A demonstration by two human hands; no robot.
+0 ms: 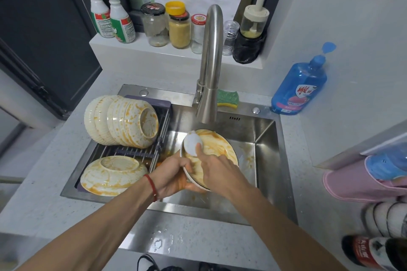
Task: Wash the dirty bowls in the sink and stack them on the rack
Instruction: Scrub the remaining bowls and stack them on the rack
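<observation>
Left hand (174,174) grips our stained bowl (211,156), tilted over the sink (264,138) | right hand (218,167) pinches a white pad (192,143) against it | stained bowls (121,121) on the left rack (141,152)

This is a home kitchen. A shiny metal sink (264,136) with a tall faucet (210,61) sits in a speckled white tabletop (319,182). Dirty bowls (123,121) lie on a rack (143,152) over the sink. A sponge (228,98), blue dish soap (299,86), food jars (178,26) and spray bottles (105,11) stand nearby.
</observation>
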